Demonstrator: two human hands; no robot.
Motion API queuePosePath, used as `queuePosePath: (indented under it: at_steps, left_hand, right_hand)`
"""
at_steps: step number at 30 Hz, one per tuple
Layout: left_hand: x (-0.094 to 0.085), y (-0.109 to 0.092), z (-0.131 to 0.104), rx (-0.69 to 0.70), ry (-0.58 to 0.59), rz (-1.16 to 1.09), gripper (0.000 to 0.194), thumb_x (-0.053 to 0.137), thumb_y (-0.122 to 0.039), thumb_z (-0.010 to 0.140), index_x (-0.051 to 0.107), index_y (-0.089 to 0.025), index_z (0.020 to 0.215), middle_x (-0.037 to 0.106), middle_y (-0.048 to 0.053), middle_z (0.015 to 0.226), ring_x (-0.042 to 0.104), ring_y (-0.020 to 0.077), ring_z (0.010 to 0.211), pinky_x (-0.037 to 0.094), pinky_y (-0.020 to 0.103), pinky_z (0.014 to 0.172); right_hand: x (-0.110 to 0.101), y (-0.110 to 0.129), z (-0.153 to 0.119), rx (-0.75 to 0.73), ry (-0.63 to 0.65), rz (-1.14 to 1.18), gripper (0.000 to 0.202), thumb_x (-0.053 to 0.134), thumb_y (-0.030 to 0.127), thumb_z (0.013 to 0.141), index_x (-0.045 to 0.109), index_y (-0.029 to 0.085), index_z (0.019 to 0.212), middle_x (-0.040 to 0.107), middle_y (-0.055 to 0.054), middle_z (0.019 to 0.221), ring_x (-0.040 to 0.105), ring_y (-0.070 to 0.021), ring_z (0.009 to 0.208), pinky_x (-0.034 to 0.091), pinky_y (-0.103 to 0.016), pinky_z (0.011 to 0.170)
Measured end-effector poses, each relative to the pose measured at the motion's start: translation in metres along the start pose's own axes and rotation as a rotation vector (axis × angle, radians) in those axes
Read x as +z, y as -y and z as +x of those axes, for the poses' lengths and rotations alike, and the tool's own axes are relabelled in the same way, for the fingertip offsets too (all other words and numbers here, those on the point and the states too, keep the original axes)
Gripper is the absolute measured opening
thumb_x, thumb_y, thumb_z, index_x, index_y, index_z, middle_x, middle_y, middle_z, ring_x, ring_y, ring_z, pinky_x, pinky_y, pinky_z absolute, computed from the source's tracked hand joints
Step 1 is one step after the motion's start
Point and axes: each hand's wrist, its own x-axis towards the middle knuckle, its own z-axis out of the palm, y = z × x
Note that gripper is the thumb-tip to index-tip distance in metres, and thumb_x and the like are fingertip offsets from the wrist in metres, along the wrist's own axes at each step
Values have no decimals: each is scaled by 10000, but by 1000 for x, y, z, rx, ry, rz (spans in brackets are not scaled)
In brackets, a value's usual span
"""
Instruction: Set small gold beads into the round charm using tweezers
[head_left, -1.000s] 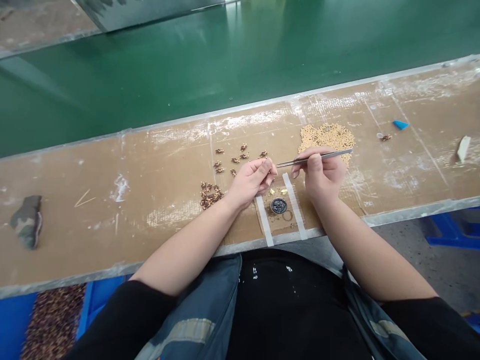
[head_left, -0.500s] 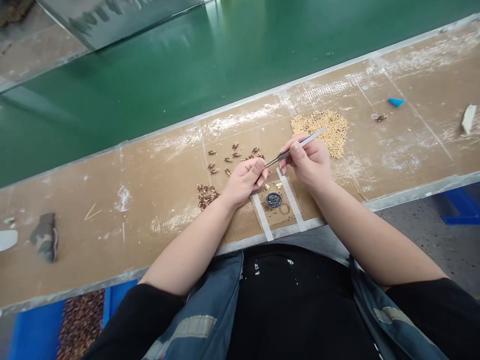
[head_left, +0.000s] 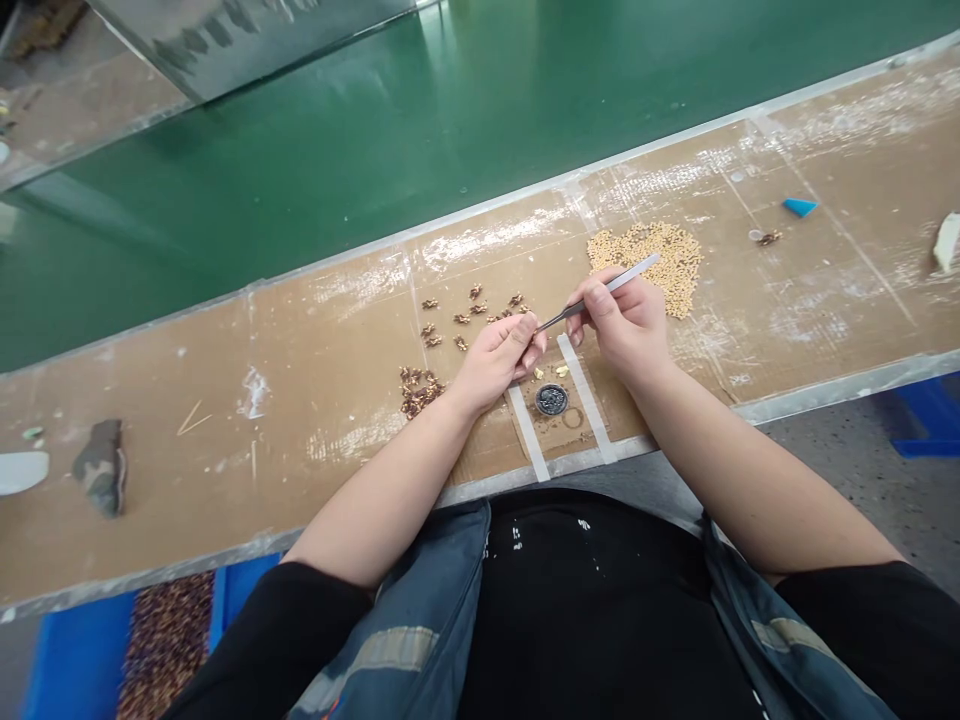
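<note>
Tweezers (head_left: pixel 630 273) are pinched in my right hand (head_left: pixel 624 318), slanting down and left. Their tips reach the fingers of my left hand (head_left: pixel 501 362), which is closed with thumb against forefinger; whatever it holds is hidden. Below the hands, a small round dish (head_left: pixel 552 400) of dark, glossy stuff stands between two white tape strips (head_left: pixel 585 398). Pale yellow bits (head_left: pixel 562 371) lie just behind the dish. Several small brown-and-gold pieces (head_left: pixel 461 318) are spread out beyond my left hand, and a heap of similar pieces (head_left: pixel 420 390) sits beside my left forearm.
A pile of small yellow pieces (head_left: pixel 679 265) lies behind my right hand. Farther right is a blue wedge-shaped piece (head_left: pixel 799 207). A camouflage-patterned item (head_left: pixel 101 468) rests at the left. Under the table edge is a blue bin (head_left: pixel 79 650) with brown pieces. A green surface (head_left: pixel 337 200) runs behind the table.
The whole view has shifted slightly, so things appear a little further right. Both hands keep nearly the same pose, with the tweezer tips still at my left fingers.
</note>
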Motion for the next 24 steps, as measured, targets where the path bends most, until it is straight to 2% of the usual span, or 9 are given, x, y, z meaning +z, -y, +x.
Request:
queuePosePath:
  at_steps: [5, 10, 18, 24]
  left_hand:
    - [1, 0, 1, -43, -24, -51, 570, 810, -728, 903, 659, -181, 852, 509, -71, 628, 305, 30, 429, 210, 185, 414]
    - [1, 0, 1, -49, -40, -84, 444, 799, -587, 970, 665, -177, 864, 525, -69, 648, 311, 21, 432, 221, 158, 410]
    - [4, 2, 2, -55, -161, -82, 398, 705, -521, 1052, 656, -175, 860, 518, -67, 632, 319, 30, 436, 239, 153, 411]
    - [6, 4, 2, -25, -142, -66, 415, 685, -539, 1062, 656, -173, 869, 520, -64, 624, 330, 38, 445, 255, 166, 422]
  right_hand:
    - [-2, 2, 0, 29, -65, -66, 520, 685, 760, 984, 684, 254, 863, 646, 43, 606, 569, -105, 466, 505, -273, 486]
    - [-3, 0, 1, 54, -68, -75, 519, 683, 764, 983, 696, 256, 880, 656, 34, 624, 586, -111, 480, 504, -272, 481]
    - [-2, -3, -5, -52, -139, -167, 479, 653, 728, 1021, 717, 263, 929, 670, 28, 669, 625, -121, 527, 537, -286, 525]
    - [-3, -2, -9, -117, -95, -244, 464, 646, 694, 1041, 716, 251, 920, 690, 23, 684, 639, -121, 538, 532, -298, 552]
